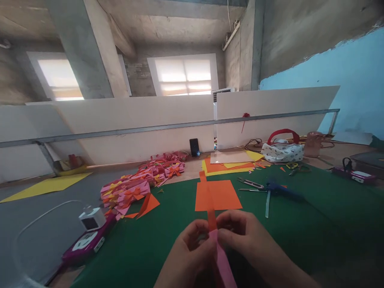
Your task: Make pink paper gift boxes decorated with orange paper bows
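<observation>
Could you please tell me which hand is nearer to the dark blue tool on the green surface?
Right: the right hand is left of the dark blue tool and nearer the wearer; the left hand is farther left.

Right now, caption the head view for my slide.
Left hand and right hand hold a pink strip and an orange strip above a green mat.

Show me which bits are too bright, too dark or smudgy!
Head view: the middle window glares nearly white; head view: the green mat darkens toward the lower right; head view: the blue tool looks smudgy; head view: the left hand and right hand, pinching the pink strip, look dim.
</observation>
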### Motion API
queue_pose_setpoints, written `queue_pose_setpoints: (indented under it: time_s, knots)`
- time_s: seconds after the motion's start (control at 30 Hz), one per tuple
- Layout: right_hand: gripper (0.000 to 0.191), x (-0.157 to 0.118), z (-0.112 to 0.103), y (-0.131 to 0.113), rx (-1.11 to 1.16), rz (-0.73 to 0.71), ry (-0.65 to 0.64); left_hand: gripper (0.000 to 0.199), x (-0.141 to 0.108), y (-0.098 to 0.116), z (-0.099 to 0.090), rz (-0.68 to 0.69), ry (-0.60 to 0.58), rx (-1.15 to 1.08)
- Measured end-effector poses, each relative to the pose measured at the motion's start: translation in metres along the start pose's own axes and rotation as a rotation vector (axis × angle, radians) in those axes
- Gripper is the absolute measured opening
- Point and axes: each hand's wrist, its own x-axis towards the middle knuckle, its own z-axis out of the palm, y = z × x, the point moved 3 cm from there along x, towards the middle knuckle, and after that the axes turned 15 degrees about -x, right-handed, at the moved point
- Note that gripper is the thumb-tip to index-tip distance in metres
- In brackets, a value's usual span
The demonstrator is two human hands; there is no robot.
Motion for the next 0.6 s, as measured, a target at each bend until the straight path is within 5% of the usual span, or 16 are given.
queue_pose_setpoints:
  time_s: [0.23, 0.37, 0.47, 0.6]
  knots:
    - [0.015, 0.004, 0.015, 0.0, 0.321, -0.063, -0.1, 0.037, 0.002, -0.005, -0.01, -0.008, -0.023, 0.013]
    - [0.004, 0.001, -0.001, -0.004, -0.008, -0.284, -0.003, 0.034, 0.0, -0.006, -0.004, -0.009, -0.03, 0.001]
    - [0.018, -0.003, -0.01, -0.008, -0.213, -0.466, -0.011, 0.032, -0.002, -0.008, 0.0, -0.042, -0.027, -0.019]
    - [0.022, -0.007, -0.016, -0.013, -0.286, -0.506, -0.084, 0.032, 0.001, -0.009, 0.0, 0.0, -0.031, 0.042]
